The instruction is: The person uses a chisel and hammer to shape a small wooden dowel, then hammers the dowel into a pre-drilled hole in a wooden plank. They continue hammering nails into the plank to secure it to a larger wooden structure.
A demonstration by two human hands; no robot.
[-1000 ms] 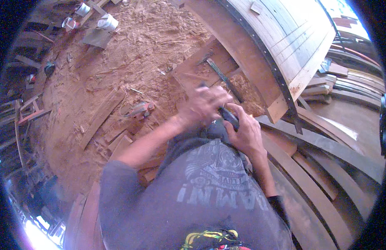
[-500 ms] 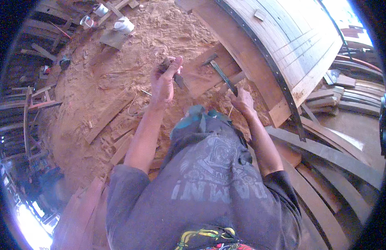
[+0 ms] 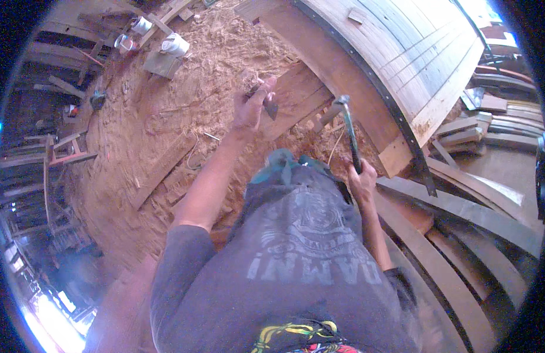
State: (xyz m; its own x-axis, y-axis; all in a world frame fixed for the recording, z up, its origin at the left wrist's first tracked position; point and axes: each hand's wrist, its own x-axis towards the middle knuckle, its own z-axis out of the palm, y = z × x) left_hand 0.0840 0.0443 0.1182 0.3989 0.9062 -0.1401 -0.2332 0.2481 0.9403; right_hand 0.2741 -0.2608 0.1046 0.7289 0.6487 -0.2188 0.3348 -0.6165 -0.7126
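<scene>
My left hand (image 3: pixel 249 112) is raised over the wood-littered ground, its fingers closed around a dark flat-bladed tool (image 3: pixel 272 110). The blade sticks out to the right of the fingers; the rest of it is mostly hidden in the grip, so its exact kind is unclear. My right hand (image 3: pixel 362 182) grips the dark lower handle of a hammer (image 3: pixel 351 134), which stands nearly upright, head up. The hammer head is apart from the tool in my left hand, in front of the side of a large planked wooden structure (image 3: pixel 413 65).
A dark strip with holes (image 3: pixel 375 79) runs along the structure's edge. Boards (image 3: pixel 302 88) lie on the shavings-covered ground beyond my hands. Long curved timbers (image 3: pixel 455 294) are stacked at the right. White buckets (image 3: pixel 175 45) stand far left, near wooden framing (image 3: pixel 52 156).
My right hand has moved slightly right and down, and the hammer has swung from slanting left to nearly upright. My left hand with its tool has shifted right. The whole view has turned a little.
</scene>
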